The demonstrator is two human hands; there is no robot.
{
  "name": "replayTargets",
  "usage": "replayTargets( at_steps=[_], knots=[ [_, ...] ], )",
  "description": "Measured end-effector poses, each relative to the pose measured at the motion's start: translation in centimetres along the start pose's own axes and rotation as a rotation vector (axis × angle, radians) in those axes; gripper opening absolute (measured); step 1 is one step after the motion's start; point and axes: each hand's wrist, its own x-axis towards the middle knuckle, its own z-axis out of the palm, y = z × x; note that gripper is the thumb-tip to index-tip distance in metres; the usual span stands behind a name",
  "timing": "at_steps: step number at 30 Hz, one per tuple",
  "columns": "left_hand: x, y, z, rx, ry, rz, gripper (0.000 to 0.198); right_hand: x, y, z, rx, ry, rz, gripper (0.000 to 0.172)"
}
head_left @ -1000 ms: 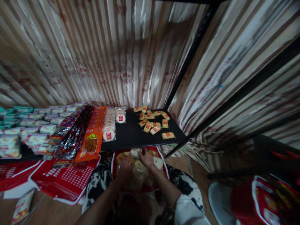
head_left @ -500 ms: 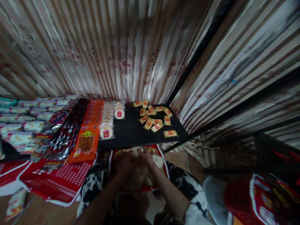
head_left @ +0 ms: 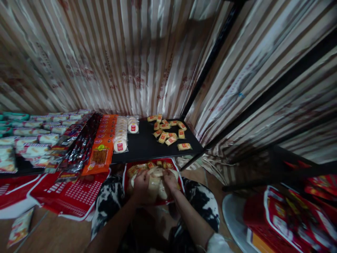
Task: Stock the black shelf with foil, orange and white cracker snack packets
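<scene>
A red basket [head_left: 124, 189] with a white rim sits between my knees, filled with pale round rice crackers in clear wrappers and some yellow packets [head_left: 151, 165]. Both my hands are inside it. My left hand [head_left: 141, 181] has its fingers curled at the left side of a rice cracker packet [head_left: 157, 172]. On that packet's right side, the fingers of my right hand [head_left: 170, 180] are closed. More wrapped crackers [head_left: 153, 189] lie beneath and between the hands. Dim light and blur hide the exact fingertip contact.
Ahead is a black shelf [head_left: 147, 146] bearing loose yellow packets [head_left: 171, 135], rice cracker packets [head_left: 120, 144], orange bags [head_left: 101, 147] and dark red packs [head_left: 81, 140]. Another red basket [head_left: 71, 193] stands left. A filled basket [head_left: 265, 211] is at right, below black metal bars [head_left: 247, 109].
The view has shifted, and the basket's contents show more clearly. My hands have spread slightly apart around the cracker packet, the right one moving a little towards me. Shelf goods look unchanged.
</scene>
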Motion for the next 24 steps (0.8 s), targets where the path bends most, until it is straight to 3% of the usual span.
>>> replayTargets(
  at_steps=[3, 6, 9, 15, 18, 21, 24],
  knots=[
    [-0.3, -0.1, -1.4, -0.117, 0.071, -0.07, 0.038, -0.8, -0.3, -0.3, -0.08, 0.006, 0.019, 0.044],
    [-0.3, 0.1, -2.9, -0.229, 0.102, -0.165, 0.055, -1.7, -0.5, -0.5, -0.218, 0.073, -0.059, 0.042],
    [-0.2, 0.8, -4.4, -0.291, 0.089, -0.215, 0.062, -2.6, -1.1, -0.5, -0.3, 0.177, -0.265, 0.04],
    [0.9, 3.2, -6.7, -0.233, -0.03, -0.143, 0.046, -3.8, -5.6, -1.6, -0.01, 0.275, -0.725, 0.038],
    [2.1, 4.8, -7.9, -0.131, -0.151, -0.04, 0.035, -4.2, -8.5, -2.6, -0.052, 0.155, -0.869, 0.039],
    [3.6, 6.6, -9.3, -0.013, -0.216, 0.063, 0.024, -3.7, -10.4, -3.0, -0.103, -0.036, -0.788, 0.034],
    [5.2, 8.0, -10.4, 0.137, -0.225, 0.121, 0.022, -2.0, -11.3, -2.5, -0.049, -0.144, -0.707, 0.022]
  ],
)
